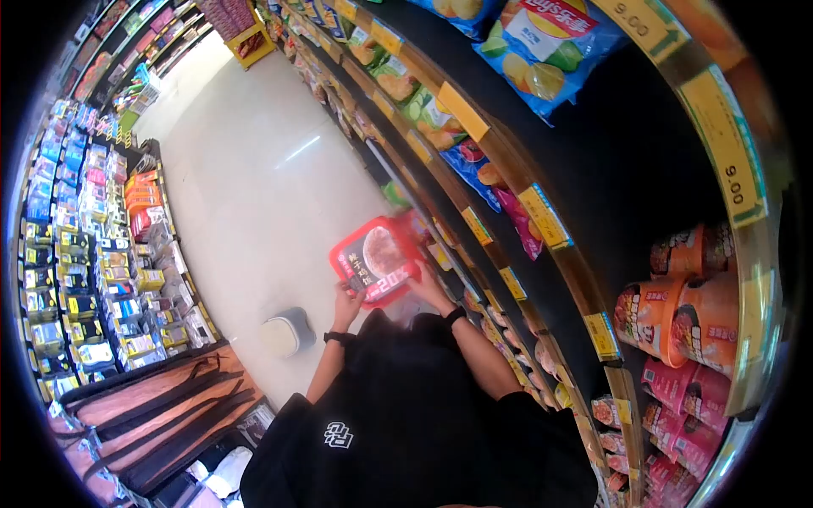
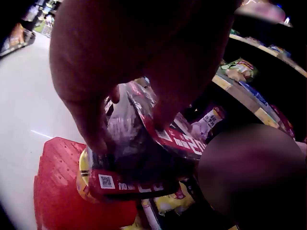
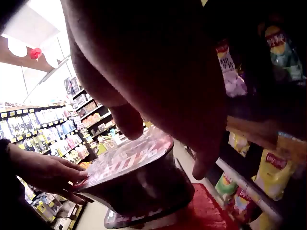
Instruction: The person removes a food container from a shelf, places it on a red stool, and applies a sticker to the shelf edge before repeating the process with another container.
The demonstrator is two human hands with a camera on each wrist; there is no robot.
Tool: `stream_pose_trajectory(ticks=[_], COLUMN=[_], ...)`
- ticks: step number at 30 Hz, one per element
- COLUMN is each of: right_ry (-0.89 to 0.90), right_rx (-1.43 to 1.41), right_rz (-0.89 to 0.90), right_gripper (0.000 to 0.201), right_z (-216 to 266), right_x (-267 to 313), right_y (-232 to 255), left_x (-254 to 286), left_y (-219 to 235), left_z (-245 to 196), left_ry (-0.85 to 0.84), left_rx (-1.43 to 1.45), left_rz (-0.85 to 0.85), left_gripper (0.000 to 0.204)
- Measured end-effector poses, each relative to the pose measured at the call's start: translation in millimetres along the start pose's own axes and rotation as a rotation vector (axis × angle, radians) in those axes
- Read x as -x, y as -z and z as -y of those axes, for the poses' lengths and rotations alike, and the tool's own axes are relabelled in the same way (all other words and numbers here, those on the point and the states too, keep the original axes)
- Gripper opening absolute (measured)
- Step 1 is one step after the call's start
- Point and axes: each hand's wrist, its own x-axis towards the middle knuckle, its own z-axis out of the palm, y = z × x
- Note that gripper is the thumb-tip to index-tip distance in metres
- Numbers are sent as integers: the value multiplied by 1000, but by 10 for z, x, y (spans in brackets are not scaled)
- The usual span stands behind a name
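A boxed ready meal [image 1: 381, 252], with red edges, a pictured bowl of food and large white print, is held low in front of the body in the head view. My left hand [image 1: 349, 305] grips its near left corner, while my right hand [image 1: 432, 292] holds the right side. Seen from the left wrist, clear wrapping and a QR code show on the meal [image 2: 129, 187]. From the right wrist, the dark tray side of the meal [image 3: 139, 187] appears, the left hand [image 3: 43, 170] at its far end. A red surface [image 3: 208, 211] lies beneath it.
Snack shelves run along the right, with chip bags [image 1: 542, 51], orange price tags [image 1: 461, 110] and instant noodle tubs [image 1: 703, 322]. A pale stool [image 1: 290, 330] stands on the aisle floor [image 1: 246, 161]. Racks of packaged goods [image 1: 102, 262] line the left.
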Motion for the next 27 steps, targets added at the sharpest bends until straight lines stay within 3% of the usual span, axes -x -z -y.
stream_pose_trajectory(ticks=[2,4,6,10,13,14,17,19,21,23,27], right_ry=[50,139,83,145,212,228,244,226,202,185,185], right_rx=[61,113,36,22,62,86,113,135,162,125,98], right_rz=[-26,-98,-68,-91,-105,-113,-132,-140,-141,-173,-167], right_gripper=[58,48,46,41,39,40,41,42,41,39,39], right_z=[11,-37,135,283,522,614,569,466,368,297,103], right_x=[190,375,617,1053,1343,1437,1656,1845,2017,2222,2569], right_y=[236,424,701,1091,1396,1492,1613,1690,1702,1687,1674], left_x=[-40,-48,-60,113,348,466,962,1418,1868,2190,2918], left_y=[-1,-15,-20,-4,-22,1,120,196,267,264,210], left_z=[20,-29,26,-687,-1397,-1686,-2655,-3292,-3850,-4317,-4916], left_ry=[2,-84,-190,-323,-381,-409,-437,-508,-707,-1061,-1293], left_rx=[79,-26,-193,-365,-68,-6,162,343,459,661,1142], left_rz=[26,-43,-160,-301,-224,-136,234,392,446,507,391], left_gripper=[86,90,92,80,72,62,57,53,45,37,31])
